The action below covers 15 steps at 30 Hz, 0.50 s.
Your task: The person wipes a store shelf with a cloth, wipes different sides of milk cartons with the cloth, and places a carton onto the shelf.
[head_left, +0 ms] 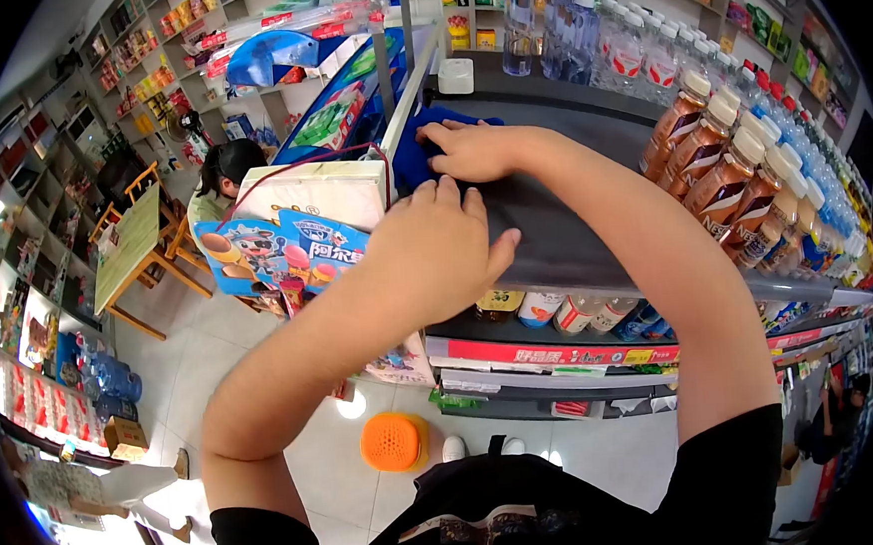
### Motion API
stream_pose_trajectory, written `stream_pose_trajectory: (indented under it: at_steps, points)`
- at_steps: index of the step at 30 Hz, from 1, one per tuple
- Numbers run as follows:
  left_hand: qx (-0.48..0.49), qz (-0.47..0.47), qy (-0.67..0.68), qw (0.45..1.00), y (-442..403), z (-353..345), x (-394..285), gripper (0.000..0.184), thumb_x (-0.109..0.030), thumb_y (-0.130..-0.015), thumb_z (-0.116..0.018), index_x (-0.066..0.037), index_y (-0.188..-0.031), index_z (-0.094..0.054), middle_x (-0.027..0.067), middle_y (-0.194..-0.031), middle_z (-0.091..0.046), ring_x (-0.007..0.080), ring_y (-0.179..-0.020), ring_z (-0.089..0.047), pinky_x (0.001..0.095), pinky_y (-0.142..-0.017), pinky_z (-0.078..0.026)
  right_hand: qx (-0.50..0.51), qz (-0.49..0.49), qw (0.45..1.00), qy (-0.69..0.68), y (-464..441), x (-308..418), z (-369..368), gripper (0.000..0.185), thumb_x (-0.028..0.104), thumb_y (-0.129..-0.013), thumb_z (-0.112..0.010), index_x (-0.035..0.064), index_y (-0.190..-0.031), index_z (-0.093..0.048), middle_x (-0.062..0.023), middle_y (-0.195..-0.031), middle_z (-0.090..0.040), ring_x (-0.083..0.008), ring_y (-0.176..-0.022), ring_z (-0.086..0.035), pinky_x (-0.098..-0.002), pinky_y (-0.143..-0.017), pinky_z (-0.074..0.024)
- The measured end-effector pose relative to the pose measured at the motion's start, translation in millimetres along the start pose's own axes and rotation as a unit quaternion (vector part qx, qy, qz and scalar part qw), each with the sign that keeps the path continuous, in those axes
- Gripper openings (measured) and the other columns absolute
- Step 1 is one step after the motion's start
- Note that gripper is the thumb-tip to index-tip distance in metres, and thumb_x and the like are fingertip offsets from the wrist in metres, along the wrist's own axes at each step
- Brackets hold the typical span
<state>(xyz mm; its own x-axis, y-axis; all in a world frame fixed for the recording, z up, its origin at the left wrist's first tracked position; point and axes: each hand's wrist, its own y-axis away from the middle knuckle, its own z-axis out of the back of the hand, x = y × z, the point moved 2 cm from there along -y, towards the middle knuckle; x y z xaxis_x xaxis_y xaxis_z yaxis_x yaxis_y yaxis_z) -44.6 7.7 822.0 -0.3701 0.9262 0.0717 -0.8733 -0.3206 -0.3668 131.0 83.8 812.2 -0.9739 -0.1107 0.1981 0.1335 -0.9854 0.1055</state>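
Note:
A dark blue cloth (411,156) lies bunched at the left end of the dark grey shelf top (564,227). My right hand (474,150) is on the cloth, its fingers bent over the fabric. Just nearer to me, my left hand (435,248) rests at the shelf's left edge with fingers stretched and thumb apart. Its fingertips come close to the cloth's lower part; whether they touch it I cannot tell. Beside my left hand stand a white box (317,192) and a blue display card with ice cream pictures (285,250).
Brown-labelled coffee bottles (725,170) and clear water bottles (567,35) line the shelf top's right and back. A small white container (455,75) sits behind the cloth. An orange stool (394,442) is on the floor. People are at left and right.

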Motion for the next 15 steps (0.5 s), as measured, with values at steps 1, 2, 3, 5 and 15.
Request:
stream_pose_trajectory:
  at_steps: [1,2,3,5,15]
  points:
    - [-0.041,-0.015,-0.006,0.999,0,-9,0,0.054,-0.038,-0.097,-0.047,0.01,-0.117,-0.059,0.0306,-0.113,-0.061,0.0408,-0.106,-0.06,0.0428,-0.092,-0.049,-0.011,-0.017,1.0,0.004,-13,-4,0,0.059,0.04,-0.095,-0.04,0.012,-0.146,-0.033,-0.017,-0.151,-0.038,-0.0368,-0.144,-0.026,-0.059,-0.115,-0.0184]
    - [-0.081,-0.03,-0.011,0.996,1,-14,-2,0.055,-0.039,-0.097,-0.047,0.01,-0.119,-0.059,0.0318,-0.115,-0.06,0.0418,-0.109,-0.059,0.0427,-0.094,-0.049,-0.014,-0.027,0.999,0.01,-24,-9,0,0.059,0.04,-0.095,-0.039,0.0119,-0.147,-0.033,-0.0168,-0.151,-0.037,-0.0363,-0.145,-0.026,-0.0583,-0.115,-0.0185]
    - [-0.05,-0.028,0.006,0.998,1,-15,-5,0.056,-0.04,-0.097,-0.046,0.011,-0.119,-0.058,0.0326,-0.117,-0.059,0.0425,-0.111,-0.058,0.0428,-0.095,-0.048,-0.018,-0.04,0.999,0.015,-32,-12,1,0.06,0.041,-0.095,-0.039,0.0119,-0.147,-0.033,-0.0167,-0.152,-0.037,-0.0358,-0.145,-0.026,-0.0577,-0.115,-0.0186]
    - [0.009,-0.029,0.037,0.999,-2,-15,-10,0.058,-0.041,-0.098,-0.044,0.011,-0.121,-0.057,0.0342,-0.121,-0.057,0.0438,-0.117,-0.056,0.0431,-0.098,-0.047,-0.031,-0.053,0.998,0.027,-44,-21,6,0.06,0.041,-0.096,-0.038,0.0112,-0.148,-0.034,-0.0167,-0.152,-0.037,-0.0349,-0.144,-0.027,-0.055,-0.115,-0.0202]
    - [0.061,-0.024,0.014,0.998,-1,-13,-16,0.067,-0.048,-0.1,-0.037,0.012,-0.126,-0.053,0.0345,-0.127,-0.054,0.044,-0.124,-0.051,0.0444,-0.102,-0.044,-0.032,-0.119,0.989,0.087,-14,-55,21,0.056,0.035,-0.098,-0.038,0.0002,-0.142,-0.039,-0.0248,-0.131,-0.056,-0.0382,-0.123,-0.053,-0.0432,-0.104,-0.0405]
